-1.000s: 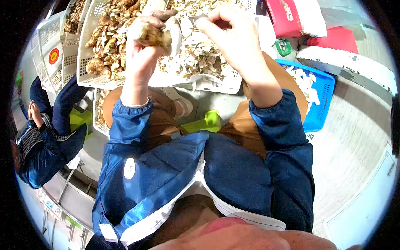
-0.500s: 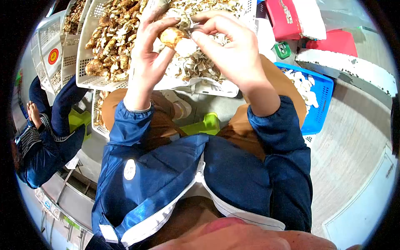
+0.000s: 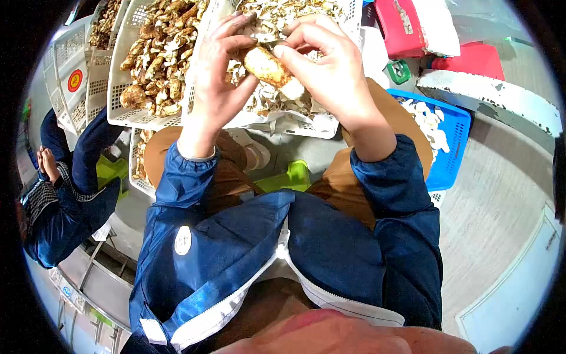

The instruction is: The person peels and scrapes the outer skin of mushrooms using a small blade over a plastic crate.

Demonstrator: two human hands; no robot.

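A brown and white mushroom [image 3: 268, 69] is held by my left hand [image 3: 219, 82], with the fingers at its upper end and the thumb along its side. My right hand [image 3: 330, 68] is closed in a pinch at the mushroom's upper right, on a small dark blade [image 3: 272, 44] that is mostly hidden by the fingers. Both hands are above a white basket [image 3: 306, 125] of pale peelings and scraps. Left of my left hand, another white basket [image 3: 115, 94] is filled with unpeeled brown mushrooms [image 3: 156, 71].
At right, a blue basket [image 3: 457, 144] holds white trimmed pieces [image 3: 432, 127]. Red containers [image 3: 401, 26] and a small green box [image 3: 398, 71] stand behind it. A green stool [image 3: 289, 179] shows between my knees. Another person [image 3: 65, 194] sits at left.
The mushroom has turned in my left hand, its white end now lower right and more of its brown side showing. Both hands stay close together above the basket.
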